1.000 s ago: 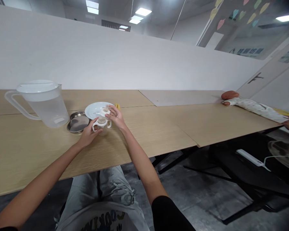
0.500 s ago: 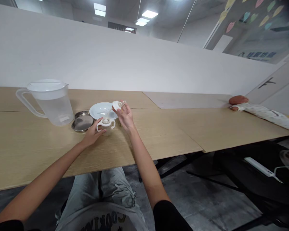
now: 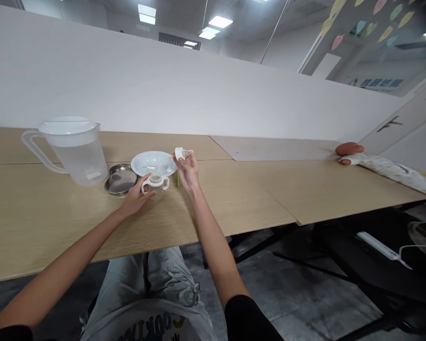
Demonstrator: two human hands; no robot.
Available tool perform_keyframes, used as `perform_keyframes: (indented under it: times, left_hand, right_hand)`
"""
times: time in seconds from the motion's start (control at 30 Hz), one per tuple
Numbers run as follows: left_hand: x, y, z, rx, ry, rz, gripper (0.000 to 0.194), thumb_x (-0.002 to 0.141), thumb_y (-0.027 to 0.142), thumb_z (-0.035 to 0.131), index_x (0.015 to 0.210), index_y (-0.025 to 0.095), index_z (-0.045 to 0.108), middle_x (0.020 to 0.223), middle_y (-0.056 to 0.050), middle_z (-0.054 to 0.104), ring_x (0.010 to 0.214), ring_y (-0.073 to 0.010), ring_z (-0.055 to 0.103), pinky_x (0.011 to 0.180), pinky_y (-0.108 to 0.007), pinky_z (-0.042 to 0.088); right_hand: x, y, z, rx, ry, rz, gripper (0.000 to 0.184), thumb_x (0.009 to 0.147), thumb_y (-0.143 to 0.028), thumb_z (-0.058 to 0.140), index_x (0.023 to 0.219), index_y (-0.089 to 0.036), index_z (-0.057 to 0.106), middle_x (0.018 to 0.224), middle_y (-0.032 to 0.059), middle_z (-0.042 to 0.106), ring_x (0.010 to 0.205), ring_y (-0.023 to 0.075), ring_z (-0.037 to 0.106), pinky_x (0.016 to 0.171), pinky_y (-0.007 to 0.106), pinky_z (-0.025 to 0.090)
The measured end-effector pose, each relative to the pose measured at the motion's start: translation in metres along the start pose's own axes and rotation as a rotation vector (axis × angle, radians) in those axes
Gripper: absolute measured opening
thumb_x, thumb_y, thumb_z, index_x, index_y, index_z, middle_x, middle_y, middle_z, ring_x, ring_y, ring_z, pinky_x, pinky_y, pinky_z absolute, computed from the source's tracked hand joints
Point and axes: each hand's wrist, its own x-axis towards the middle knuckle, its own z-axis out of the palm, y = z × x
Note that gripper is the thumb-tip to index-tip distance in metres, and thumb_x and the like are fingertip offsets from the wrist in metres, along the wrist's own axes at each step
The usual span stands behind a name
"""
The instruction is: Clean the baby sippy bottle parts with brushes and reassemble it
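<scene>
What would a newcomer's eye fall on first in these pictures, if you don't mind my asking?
The big clear pitcher with a white lid stands out first, at the left of the table. In the middle, the left hand holds a small two-handled baby bottle, and the right hand lifts a teat beside a white plate. At the far right, a wrapped baby doll lies on the table.

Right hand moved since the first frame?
Yes. Against the plate, the right hand has moved rightward and off the cup; it now sits past the plate's right edge, holding the teat.
</scene>
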Motion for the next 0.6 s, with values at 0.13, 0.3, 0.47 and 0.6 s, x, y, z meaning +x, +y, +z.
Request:
perform_keyframes:
  times: [0.13,0.3,0.47,0.6]
  left_hand:
    - [0.000,0.000,0.000,0.012,0.003,0.001,0.080,0.081,0.059,0.061,0.145,0.017,0.039,0.102,-0.006,0.068,0.089,-0.0228,0.064,0.086,-0.034,0.049]
    - [0.001,-0.003,0.001,-0.010,0.002,0.011,0.081,0.080,0.060,0.061,0.145,0.017,0.039,0.106,-0.007,0.068,0.093,-0.0231,0.064,0.089,-0.035,0.049]
    - [0.001,-0.001,0.002,-0.012,0.011,0.017,0.081,0.080,0.060,0.061,0.144,0.015,0.040,0.103,-0.007,0.068,0.091,-0.0230,0.064,0.087,-0.034,0.050]
    - [0.001,-0.002,0.002,0.002,0.018,0.016,0.080,0.080,0.059,0.061,0.144,0.015,0.041,0.096,-0.006,0.068,0.086,-0.0220,0.064,0.084,-0.034,0.051]
  right_hand:
    - [0.005,0.011,-0.007,0.000,0.068,0.015,0.053,0.060,-0.028,0.081,0.105,-0.025,0.054,0.125,0.0040,0.061,0.113,0.0201,0.063,0.109,0.042,0.045]
    - [0.010,0.029,-0.016,-0.098,0.139,-0.011,0.051,0.059,-0.028,0.081,0.101,-0.024,0.053,0.120,0.0035,0.061,0.110,0.0182,0.063,0.100,0.036,0.050]
    - [0.008,0.042,-0.021,-0.334,0.072,-0.081,0.050,0.064,-0.029,0.078,0.106,-0.023,0.051,0.110,0.0049,0.063,0.102,0.0176,0.063,0.092,0.033,0.052]
    - [0.004,0.046,-0.025,-0.692,-0.053,-0.262,0.037,0.074,-0.026,0.067,0.107,-0.021,0.051,0.116,0.0093,0.057,0.109,0.0217,0.056,0.098,0.040,0.048]
